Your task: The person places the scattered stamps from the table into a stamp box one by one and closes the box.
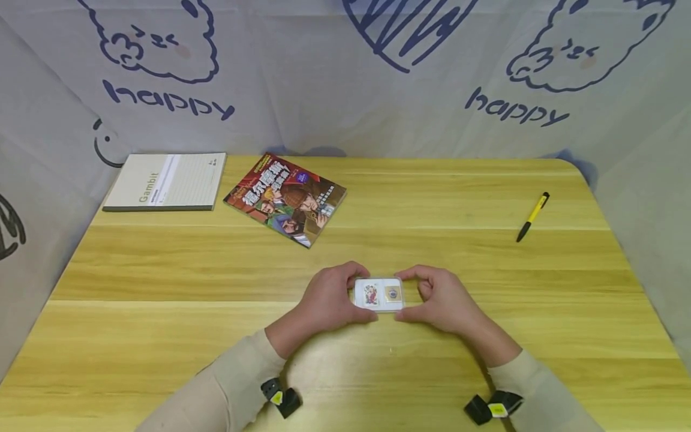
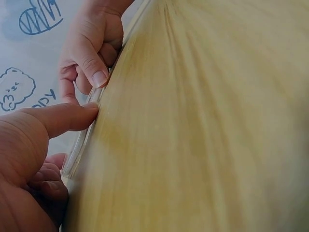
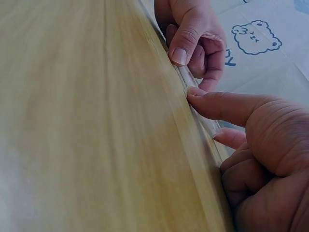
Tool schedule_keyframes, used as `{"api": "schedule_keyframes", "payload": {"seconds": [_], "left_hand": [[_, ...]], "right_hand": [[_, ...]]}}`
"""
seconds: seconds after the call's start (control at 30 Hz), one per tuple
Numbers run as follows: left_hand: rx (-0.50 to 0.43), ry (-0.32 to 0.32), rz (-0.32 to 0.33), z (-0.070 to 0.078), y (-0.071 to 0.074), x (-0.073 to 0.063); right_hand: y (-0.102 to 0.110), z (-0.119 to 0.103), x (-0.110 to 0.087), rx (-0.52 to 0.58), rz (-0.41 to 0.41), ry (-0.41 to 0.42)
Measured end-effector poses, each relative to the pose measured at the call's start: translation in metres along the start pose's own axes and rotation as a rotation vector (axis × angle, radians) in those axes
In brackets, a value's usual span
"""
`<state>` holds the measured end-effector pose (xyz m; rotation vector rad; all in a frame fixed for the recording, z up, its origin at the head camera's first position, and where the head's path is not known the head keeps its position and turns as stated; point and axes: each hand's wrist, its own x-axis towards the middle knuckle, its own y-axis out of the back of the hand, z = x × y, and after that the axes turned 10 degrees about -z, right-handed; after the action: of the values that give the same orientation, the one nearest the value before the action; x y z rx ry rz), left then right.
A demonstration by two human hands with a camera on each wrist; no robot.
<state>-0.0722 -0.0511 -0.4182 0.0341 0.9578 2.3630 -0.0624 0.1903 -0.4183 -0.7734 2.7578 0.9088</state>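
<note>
A small flat clear plastic case (image 1: 379,295) with a white insert lies low over the table in the head view. The insert bears a colourful picture on its left and a gold square with a round emblem on its right. My left hand (image 1: 333,298) grips the case's left end between thumb and fingers. At the other end, my right hand (image 1: 439,300) pinches it by the near and far edges. Both wrist views show the case's clear edge (image 2: 82,140) side-on, close to the wood, with a thumb of each hand against it.
On the wooden table (image 1: 162,336), a notebook (image 1: 194,180) lies at the back left beside a colourful comic-style book (image 1: 286,201). A yellow and black pen (image 1: 532,216) lies at the right. White cloth with drawings (image 1: 302,78) hangs behind the table and at both sides.
</note>
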Motion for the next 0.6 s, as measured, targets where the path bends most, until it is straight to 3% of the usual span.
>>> {"api": "schedule_keyframes", "payload": {"seconds": [0.6], "left_hand": [[0.006, -0.004, 0.001, -0.0001, 0.0002, 0.0003]], "right_hand": [[0.0012, 0.0017, -0.0011, 0.025, 0.002, 0.038]]}}
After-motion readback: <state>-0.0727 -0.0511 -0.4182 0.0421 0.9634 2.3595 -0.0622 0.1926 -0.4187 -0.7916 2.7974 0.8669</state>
